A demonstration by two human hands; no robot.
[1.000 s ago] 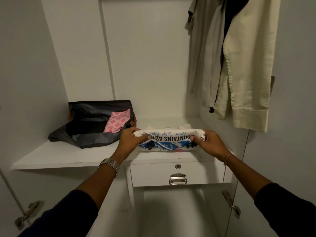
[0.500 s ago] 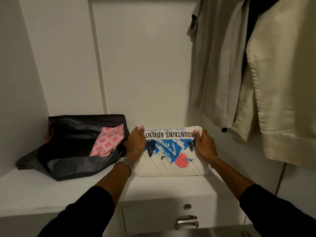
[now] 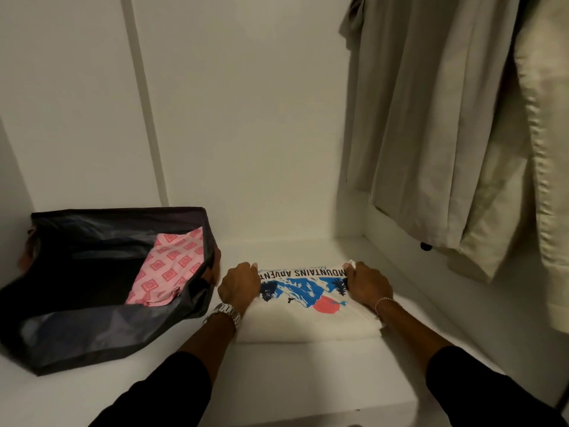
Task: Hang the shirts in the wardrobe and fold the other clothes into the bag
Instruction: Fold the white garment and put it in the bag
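A folded white T-shirt with a blue mountain print and a red circle lies flat on the white wardrobe shelf. My left hand grips its far left corner, and my right hand grips its far right corner. To the left stands an open black bag with a folded pink patterned cloth inside. Beige shirts hang at the upper right.
The white back wall and left side panel close in the shelf. The hanging shirts reach down close to the shelf's right side. A cream garment hangs nearest the camera at the far right.
The T-shirt has gone from being held at the shelf's front edge to lying flat further back on the shelf. Both hands have moved with it, and the view has come closer.
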